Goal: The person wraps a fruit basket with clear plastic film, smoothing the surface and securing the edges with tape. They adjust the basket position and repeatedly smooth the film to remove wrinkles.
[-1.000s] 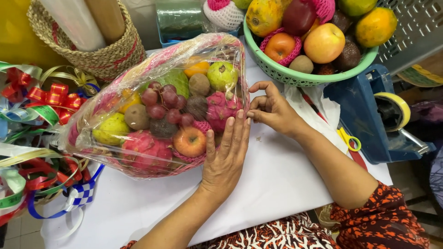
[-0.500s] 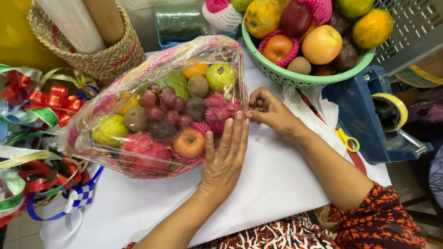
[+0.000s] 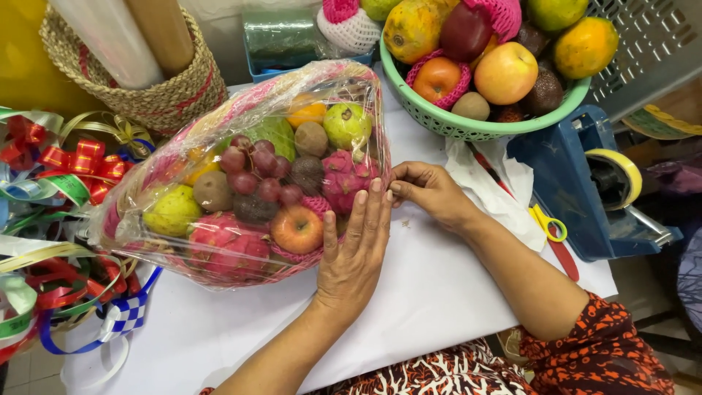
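Observation:
A fruit basket wrapped in clear film lies tilted on the white table; inside are grapes, an apple, dragon fruit, a pear and a guava. My left hand lies flat with fingers together against the wrapped basket's near side, pressing the film. My right hand is at the basket's right edge, its fingertips pinched together on the film there.
A green bowl heaped with fruit stands at the back right. A blue tape dispenser and yellow-handled scissors lie to the right. A woven basket holds rolls at the back left; coloured ribbons pile at the left.
My right hand's fingers have closed into a pinch at the film's edge. My left hand stays pressed on the basket.

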